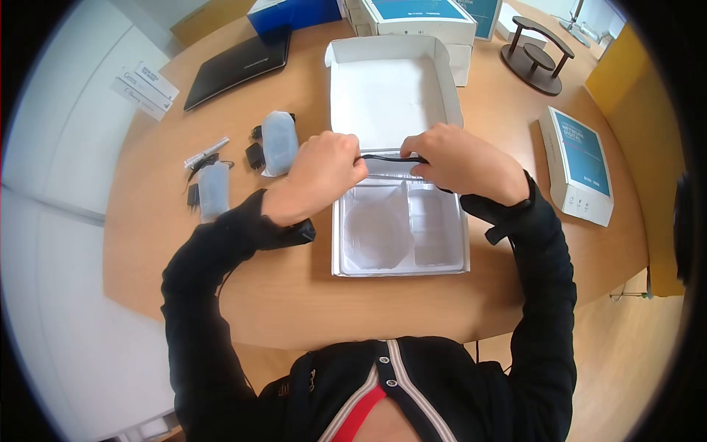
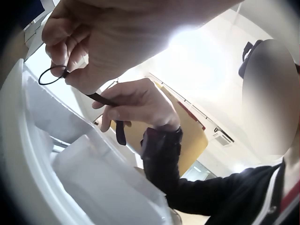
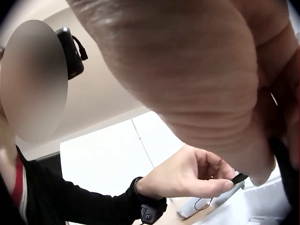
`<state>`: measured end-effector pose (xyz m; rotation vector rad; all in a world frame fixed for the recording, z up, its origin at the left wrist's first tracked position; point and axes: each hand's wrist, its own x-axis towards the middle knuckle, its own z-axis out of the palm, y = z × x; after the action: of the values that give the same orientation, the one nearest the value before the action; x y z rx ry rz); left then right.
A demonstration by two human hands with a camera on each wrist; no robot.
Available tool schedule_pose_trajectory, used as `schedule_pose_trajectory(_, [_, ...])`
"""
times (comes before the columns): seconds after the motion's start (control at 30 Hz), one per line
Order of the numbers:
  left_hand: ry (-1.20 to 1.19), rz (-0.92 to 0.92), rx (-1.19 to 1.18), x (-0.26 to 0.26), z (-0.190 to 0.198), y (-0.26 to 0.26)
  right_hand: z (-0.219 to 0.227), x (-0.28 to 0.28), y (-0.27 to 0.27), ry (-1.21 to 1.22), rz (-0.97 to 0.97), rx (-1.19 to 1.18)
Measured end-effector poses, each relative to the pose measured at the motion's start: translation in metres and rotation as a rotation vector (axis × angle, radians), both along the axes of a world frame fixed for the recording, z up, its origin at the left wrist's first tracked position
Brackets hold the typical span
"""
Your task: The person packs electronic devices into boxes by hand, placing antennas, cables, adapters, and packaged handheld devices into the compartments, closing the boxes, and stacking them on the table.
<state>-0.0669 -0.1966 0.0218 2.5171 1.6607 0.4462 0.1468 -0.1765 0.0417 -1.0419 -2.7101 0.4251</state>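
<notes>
Between both hands stretches a black wrist strap [image 1: 390,158] with a thin cord loop [image 2: 42,77] at one end. My left hand [image 1: 324,173] pinches it between thumb and fingers, close to the loop. The right hand [image 1: 468,162] grips the strap farther along, and a loose black end [image 2: 121,133] hangs beneath that hand. Both hands are over an open white box [image 1: 336,254], near its hinge side. Inside the box sits a pale moulded tray [image 1: 375,232] with a rounded hollow and a rectangular one. The raised lid [image 1: 387,85] lies back, away from the body.
Left of the box are two wrapped items [image 1: 280,144] with black adapters [image 1: 255,155] and cables. A closed black laptop [image 1: 239,70] lies farther back. At right stand a blue-and-white box [image 1: 582,166] and a dark brown stand [image 1: 541,66]; more boxes [image 1: 460,44] are behind the lid.
</notes>
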Motion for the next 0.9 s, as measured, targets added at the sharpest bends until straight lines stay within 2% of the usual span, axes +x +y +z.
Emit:
schedule_pose_trajectory(0.03, [-0.002, 0.001, 0.001, 0.003, -0.003, 0.0, -0.004, -0.001, 0.001, -0.023, 0.01, 0.044])
schedule_pose_trajectory(0.1, [0.193, 0.016, -0.005, 0.009, -0.008, 0.0, -0.008, -0.002, 0.004, -0.034, 0.011, 0.059])
schedule_pose_trajectory(0.13, [0.191, 0.019, -0.005, 0.011, -0.012, -0.001, -0.012, -0.003, 0.006, -0.052, 0.022, 0.068])
schedule_pose_trajectory(0.3, [0.396, -0.18, 0.023, 0.016, -0.014, -0.005, -0.019, -0.007, 0.005, -0.169, 0.13, 0.153])
schedule_pose_trajectory(0.4, [0.445, -0.21, 0.031, 0.02, -0.017, -0.007, -0.021, -0.006, 0.001, -0.166, 0.137, 0.189])
schedule_pose_trajectory(0.47, [0.448, -0.205, 0.04, 0.022, -0.02, -0.007, -0.023, -0.002, 0.002, -0.109, 0.197, 0.236])
schedule_pose_trajectory(0.57, [0.481, -0.199, 0.056, 0.026, -0.022, -0.008, -0.015, -0.001, 0.001, -0.203, 0.175, 0.198])
schedule_pose_trajectory(0.7, [0.588, -0.15, 0.057, 0.027, -0.02, -0.011, -0.024, 0.002, -0.004, -0.161, 0.178, 0.16])
schedule_pose_trajectory(0.8, [0.574, -0.166, 0.033, 0.021, -0.016, -0.014, -0.017, -0.008, -0.004, -0.387, 0.108, -0.018])
schedule_pose_trajectory(0.83, [0.575, -0.16, 0.033, 0.018, -0.015, -0.015, -0.017, -0.008, -0.004, -0.385, 0.113, -0.015])
schedule_pose_trajectory(0.9, [0.409, -0.193, 0.018, 0.008, -0.01, -0.018, -0.018, -0.002, -0.005, -0.199, 0.12, 0.142])
